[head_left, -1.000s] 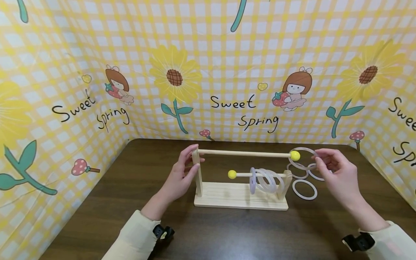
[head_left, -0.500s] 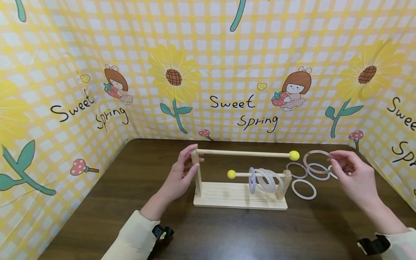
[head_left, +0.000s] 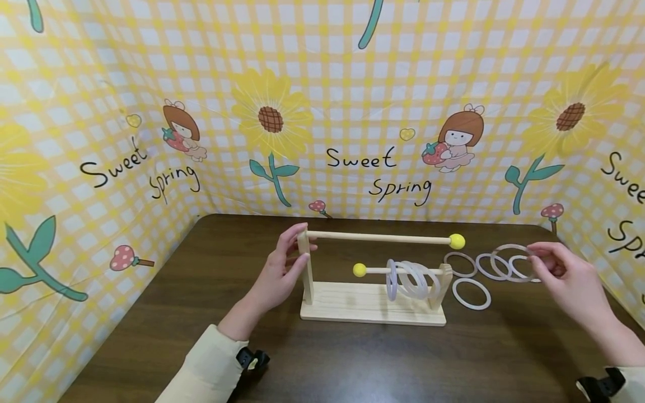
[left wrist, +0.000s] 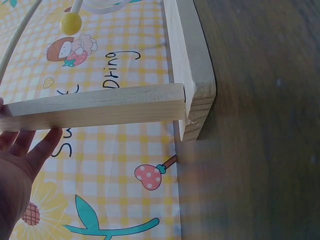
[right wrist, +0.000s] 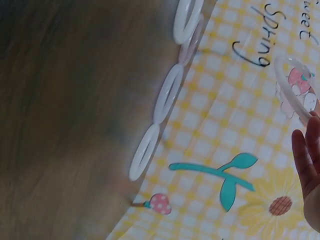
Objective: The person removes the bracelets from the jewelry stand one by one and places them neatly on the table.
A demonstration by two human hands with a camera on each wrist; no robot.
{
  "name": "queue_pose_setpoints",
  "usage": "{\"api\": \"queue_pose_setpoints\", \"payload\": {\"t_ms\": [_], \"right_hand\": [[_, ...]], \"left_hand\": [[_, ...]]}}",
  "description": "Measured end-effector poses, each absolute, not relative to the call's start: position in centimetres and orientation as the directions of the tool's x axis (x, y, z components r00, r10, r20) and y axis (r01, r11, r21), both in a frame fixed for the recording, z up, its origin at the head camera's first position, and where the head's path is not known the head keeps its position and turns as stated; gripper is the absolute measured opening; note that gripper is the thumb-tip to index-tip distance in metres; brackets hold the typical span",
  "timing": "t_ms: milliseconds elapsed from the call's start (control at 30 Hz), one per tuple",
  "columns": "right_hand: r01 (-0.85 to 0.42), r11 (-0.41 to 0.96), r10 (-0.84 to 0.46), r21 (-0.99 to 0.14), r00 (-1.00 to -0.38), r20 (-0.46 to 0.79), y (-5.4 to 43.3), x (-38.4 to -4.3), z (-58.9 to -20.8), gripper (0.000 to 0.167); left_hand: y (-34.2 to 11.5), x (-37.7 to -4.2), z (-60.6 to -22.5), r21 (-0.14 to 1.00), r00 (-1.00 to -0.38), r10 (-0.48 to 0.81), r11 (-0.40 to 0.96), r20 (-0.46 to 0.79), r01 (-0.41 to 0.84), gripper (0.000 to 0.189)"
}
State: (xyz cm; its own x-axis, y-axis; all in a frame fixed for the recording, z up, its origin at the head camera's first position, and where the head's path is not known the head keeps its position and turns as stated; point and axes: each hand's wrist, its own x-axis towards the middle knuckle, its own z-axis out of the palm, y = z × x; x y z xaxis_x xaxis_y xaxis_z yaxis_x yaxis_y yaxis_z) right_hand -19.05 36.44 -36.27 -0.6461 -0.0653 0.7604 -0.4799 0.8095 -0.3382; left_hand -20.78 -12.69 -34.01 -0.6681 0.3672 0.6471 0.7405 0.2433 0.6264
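A wooden stand (head_left: 373,305) has two posts, each bearing a horizontal rod tipped with a yellow ball. My left hand (head_left: 282,271) holds the taller left post (left wrist: 115,107) near its top, thumb on the near side. Several translucent rings (head_left: 391,280) hang on the lower rod (head_left: 375,271); the upper rod (head_left: 378,237) carries none. Right of the stand, my right hand (head_left: 571,280) pinches a pale translucent ring (head_left: 509,246) between thumb and fingers. In the right wrist view this held ring (right wrist: 291,100) is raised above the tabletop.
Several loose rings lie on the dark wooden table (head_left: 353,364) right of the stand, including a white ring (head_left: 471,307) nearest me and a pinkish ring (head_left: 461,276) behind it. A yellow checked cloth (head_left: 322,112) encloses the table's back and sides.
My right hand has carried the ring rightward and lower, from beside the upper rod's yellow ball to over the loose rings. The left hand and stand stay put.
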Motion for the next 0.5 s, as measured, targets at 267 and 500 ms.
{"api": "queue_pose_setpoints", "payload": {"t_ms": [267,500], "right_hand": [[-0.434,0.827,-0.097,-0.357,-0.736,0.67,38.2,-19.4,-37.1,0.024],[-0.39,0.835,-0.107,-0.388,-0.807,0.581,39.9,-19.7,-37.9,0.02]], "left_hand": [[-12.7,-20.8,-33.9,0.628,-0.668,0.367,0.241,0.647,0.74,0.052],[-12.7,-20.8,-34.0,0.632,-0.672,0.368,0.242,0.643,0.737,0.051]]}}
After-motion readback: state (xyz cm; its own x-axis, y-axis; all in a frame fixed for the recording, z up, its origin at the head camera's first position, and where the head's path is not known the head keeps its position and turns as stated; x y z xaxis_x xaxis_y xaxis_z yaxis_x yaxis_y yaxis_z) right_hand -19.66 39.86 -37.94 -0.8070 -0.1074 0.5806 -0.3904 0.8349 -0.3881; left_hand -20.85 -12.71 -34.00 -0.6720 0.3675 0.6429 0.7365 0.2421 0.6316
